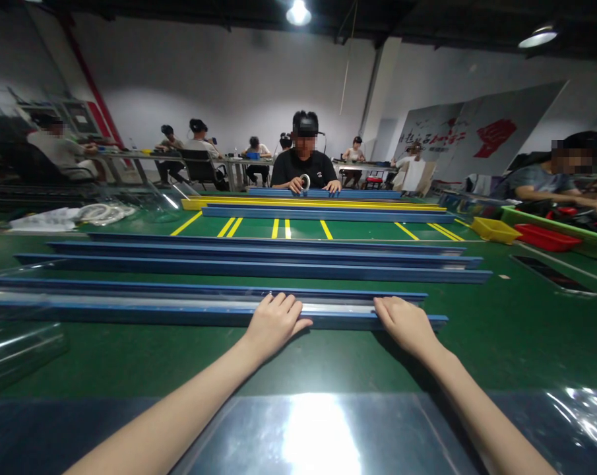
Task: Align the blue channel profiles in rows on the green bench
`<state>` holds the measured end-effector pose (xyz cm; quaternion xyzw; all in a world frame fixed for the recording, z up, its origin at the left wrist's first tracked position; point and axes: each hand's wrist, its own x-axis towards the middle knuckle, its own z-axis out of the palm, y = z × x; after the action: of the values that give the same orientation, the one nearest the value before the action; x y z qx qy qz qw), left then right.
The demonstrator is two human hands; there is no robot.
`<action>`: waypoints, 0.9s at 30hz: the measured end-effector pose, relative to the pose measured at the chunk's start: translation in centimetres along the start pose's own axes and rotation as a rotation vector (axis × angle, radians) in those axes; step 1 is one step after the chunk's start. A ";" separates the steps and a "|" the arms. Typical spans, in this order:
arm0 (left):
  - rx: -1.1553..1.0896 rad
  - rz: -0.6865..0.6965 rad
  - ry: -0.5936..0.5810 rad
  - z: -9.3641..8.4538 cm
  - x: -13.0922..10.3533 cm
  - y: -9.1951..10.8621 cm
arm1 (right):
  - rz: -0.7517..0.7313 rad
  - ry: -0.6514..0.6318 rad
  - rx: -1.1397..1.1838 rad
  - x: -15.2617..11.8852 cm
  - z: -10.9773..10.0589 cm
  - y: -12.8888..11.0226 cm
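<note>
A long blue channel rail (179, 315) lies crosswise on the green table just in front of me, with a clear plastic strip (335, 308) along its groove. My left hand (276, 323) rests over the rail near the middle of the view, fingers curled into the groove and thumb along the near side. Towards the rail's right end, my right hand (408, 324) is closed over it in the same way, its fingertips at the strip. Part of the rail is hidden under both hands.
More blue rails (258, 269) lie parallel beyond mine. A person (305, 165) sits opposite behind a yellow rail (318, 204), holding a tape roll (305, 181). At right are a phone (553, 274), a yellow bin (495, 230) and a red tray (545, 237). Clear plastic (21, 353) curls at left.
</note>
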<state>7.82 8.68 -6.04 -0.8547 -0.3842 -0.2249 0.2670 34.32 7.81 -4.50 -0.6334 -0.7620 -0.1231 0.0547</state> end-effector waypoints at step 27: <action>-0.030 -0.029 0.041 0.0 -0.2 0.3 | -0.312 0.238 0.105 -0.9 0.7 -0.2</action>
<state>7.94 8.37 -6.24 -0.8481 -0.3878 -0.2518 0.2588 34.33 7.06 -5.45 -0.4847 -0.8445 -0.1642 0.1577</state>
